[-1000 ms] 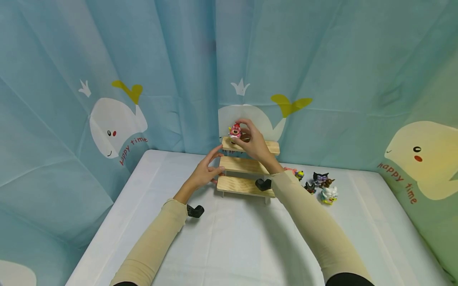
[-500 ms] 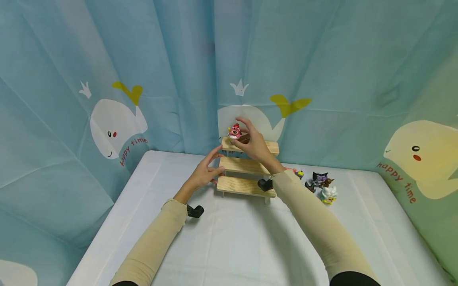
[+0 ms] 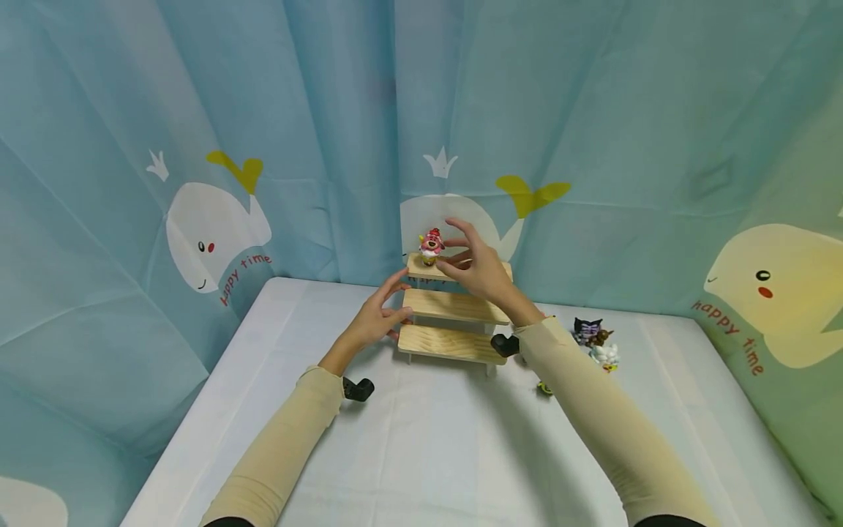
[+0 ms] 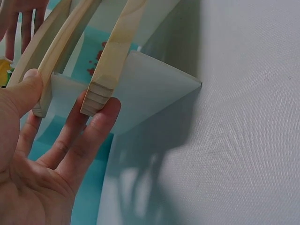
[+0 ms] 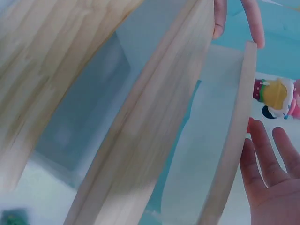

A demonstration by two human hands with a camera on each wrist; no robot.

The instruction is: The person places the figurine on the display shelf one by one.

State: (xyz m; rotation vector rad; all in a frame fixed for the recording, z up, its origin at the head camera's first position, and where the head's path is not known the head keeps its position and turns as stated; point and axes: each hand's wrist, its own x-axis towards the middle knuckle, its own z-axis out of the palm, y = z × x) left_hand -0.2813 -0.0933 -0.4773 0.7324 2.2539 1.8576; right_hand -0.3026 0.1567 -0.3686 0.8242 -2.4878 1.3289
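Note:
A small pink bear figurine (image 3: pixel 431 243) with a red hat and a yellow-green base stands upright at the left end of the top plank of a three-tier wooden display stand (image 3: pixel 454 306). My right hand (image 3: pixel 479 267) is just to its right, thumb and fingers spread, holding nothing; a narrow gap separates the fingertips from it. In the right wrist view the figurine (image 5: pixel 277 97) appears beyond the plank, above the fingers. My left hand (image 3: pixel 375 316) grips the stand's left side, its thumb and fingertips against the plank ends (image 4: pixel 98 96).
Several small figurines (image 3: pixel 593 333) cluster on the white table (image 3: pixel 421 454) right of the stand. A yellow-green one (image 3: pixel 544 388) is partly hidden by the right sleeve. A blue curtain (image 3: pixel 356 146) with whale prints hangs close behind the stand.
My right hand has let go of the bear figurine and drawn back slightly to the right. The figurine stays on the top plank. My left hand has not moved.

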